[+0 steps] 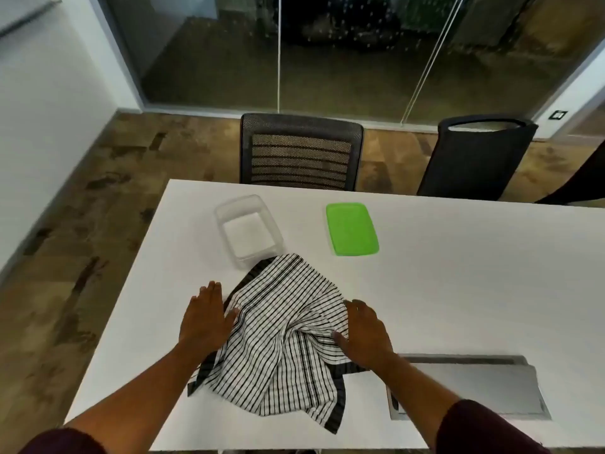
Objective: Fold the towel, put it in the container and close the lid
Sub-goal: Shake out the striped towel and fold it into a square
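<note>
Towel (pixel 278 342): black-and-white striped cloth with dark border bands, lying crumpled on the white table (pixel 458 273) directly in front of me, its far corner touching the near wall of the container (pixel 247 229). I judge it light, limp and non-slippery; it will sag from wherever I lift it, so I would take it at the dark-banded corners or hem and spread it flat before folding.

Left hand (pixel 208 317): flat, fingers extended and together, resting at the towel's left edge, gripping nothing.

Right hand (pixel 365 332): palm down on the towel's right side, fingers loosely spread over the bunched cloth; I cannot tell whether any fold is pinched beneath it.

Container: clear plastic, rectangular, open and seemingly bare inside, on the table beyond the towel.

Lid (pixel 352 229): green, flat on the table, well apart to the right of the container.

Obscured: the crumpling hides the towel's true outline; some corners are tucked under. The container's transparent walls are hard to trace against the white surface. Picture is slightly blurred.
</note>
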